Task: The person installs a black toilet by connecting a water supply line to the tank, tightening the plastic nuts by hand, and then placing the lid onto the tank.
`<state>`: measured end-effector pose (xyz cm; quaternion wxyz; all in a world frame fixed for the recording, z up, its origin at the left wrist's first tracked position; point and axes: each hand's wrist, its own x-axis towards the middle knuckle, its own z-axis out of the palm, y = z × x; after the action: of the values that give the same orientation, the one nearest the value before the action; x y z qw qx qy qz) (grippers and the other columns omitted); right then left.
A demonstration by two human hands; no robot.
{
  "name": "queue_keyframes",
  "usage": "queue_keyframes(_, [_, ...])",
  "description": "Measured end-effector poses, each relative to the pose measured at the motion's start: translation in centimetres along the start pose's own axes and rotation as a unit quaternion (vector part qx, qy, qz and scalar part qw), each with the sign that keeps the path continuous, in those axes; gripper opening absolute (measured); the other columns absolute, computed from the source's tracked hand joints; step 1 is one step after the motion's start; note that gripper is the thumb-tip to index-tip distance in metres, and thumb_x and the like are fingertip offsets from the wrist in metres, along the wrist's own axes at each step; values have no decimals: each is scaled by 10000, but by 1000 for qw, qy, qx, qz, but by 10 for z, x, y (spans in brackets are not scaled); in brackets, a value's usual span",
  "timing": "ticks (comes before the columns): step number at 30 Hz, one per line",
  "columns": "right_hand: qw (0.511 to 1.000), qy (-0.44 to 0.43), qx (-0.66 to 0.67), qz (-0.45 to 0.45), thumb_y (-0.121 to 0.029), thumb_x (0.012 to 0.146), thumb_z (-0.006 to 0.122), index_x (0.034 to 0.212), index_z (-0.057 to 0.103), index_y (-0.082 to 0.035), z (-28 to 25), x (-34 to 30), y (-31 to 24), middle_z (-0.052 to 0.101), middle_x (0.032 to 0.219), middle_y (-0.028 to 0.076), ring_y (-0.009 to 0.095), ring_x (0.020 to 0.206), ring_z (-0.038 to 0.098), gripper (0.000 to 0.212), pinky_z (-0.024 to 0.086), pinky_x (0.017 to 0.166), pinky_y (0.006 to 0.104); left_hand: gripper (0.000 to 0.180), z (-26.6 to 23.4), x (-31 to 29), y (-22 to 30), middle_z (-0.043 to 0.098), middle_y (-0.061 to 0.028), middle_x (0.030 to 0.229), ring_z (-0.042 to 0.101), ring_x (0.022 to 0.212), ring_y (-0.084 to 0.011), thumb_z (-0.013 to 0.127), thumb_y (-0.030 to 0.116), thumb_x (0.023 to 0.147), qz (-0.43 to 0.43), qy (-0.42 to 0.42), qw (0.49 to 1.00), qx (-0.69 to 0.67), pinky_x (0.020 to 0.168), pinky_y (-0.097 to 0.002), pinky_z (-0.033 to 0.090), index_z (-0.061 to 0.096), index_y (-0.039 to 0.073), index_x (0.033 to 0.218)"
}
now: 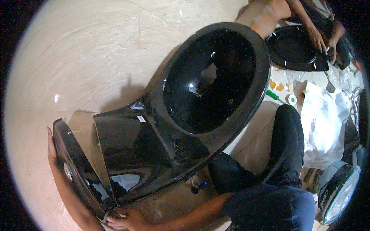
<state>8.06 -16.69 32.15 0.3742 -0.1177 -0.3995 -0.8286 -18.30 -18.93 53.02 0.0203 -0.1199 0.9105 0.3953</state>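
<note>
A glossy black toilet (154,154) lies across the middle of the head view, its oval bowl (210,81) at the upper right and its tank end at the lower left. Beside the tank end stands a black tank lid (71,154) with a silver flush button. A wedge-shaped gap parts lid and tank at the far end; near me they close together. My left hand (52,144) grips the lid along its outer side, fingers pointing away. At the near corner, my right hand (125,220) is curled against the lid; some fingertips are hidden.
At the upper right, another person's hands (323,46) work at a black toilet seat (295,46). Nearby lie a green-handled screwdriver (273,95), a white tape roll (292,99), orange scraps and a white plastic bag (322,131). A round lamp-like device (341,192) stands beside my right side.
</note>
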Motion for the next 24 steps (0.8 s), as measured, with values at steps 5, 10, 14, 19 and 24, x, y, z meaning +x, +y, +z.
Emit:
queue_keyframes(5, [993,115,-24,-34,-232,908,582,1112,561,-29,-3,9,19,596,1124,126,279,1083,561,289,460,910,383,660,13,-1,5,654,-100,962,629,825,-206,413,588,924,-2,17,1000,7,758,-333,528,600,-5,1145])
queue_keyframes(10, [986,145,-80,-13,-276,898,641,1108,614,-73,2,5,28,631,1103,30,136,1022,617,293,499,863,258,744,14,14,5,668,-93,924,639,747,-214,334,679,905,-32,14,999,-1,712,-346,550,618,18,1095])
queue_keyframes(14, [974,188,-123,29,-257,904,629,1111,615,-67,37,-20,2,629,1130,46,150,1028,616,282,484,893,255,772,-17,39,-17,666,-113,906,638,769,-225,322,685,902,-46,-31,998,42,701,-335,542,625,-1,1082])
queue_keyframes(19, [967,205,-145,47,-252,906,626,1109,616,-65,62,-30,-23,629,1135,50,157,1031,616,277,485,899,263,739,-6,36,-15,666,-135,986,637,796,-233,342,651,914,-34,-19,999,-1,725,-346,536,626,-3,1107])
queue_keyframes(24, [956,223,-180,68,-247,907,622,1107,617,-63,65,-34,-33,630,1140,54,165,1033,616,271,486,904,271,748,-28,58,-31,657,-148,998,625,866,-240,369,662,903,8,-4,998,66,813,-350,494,623,-5,1129])
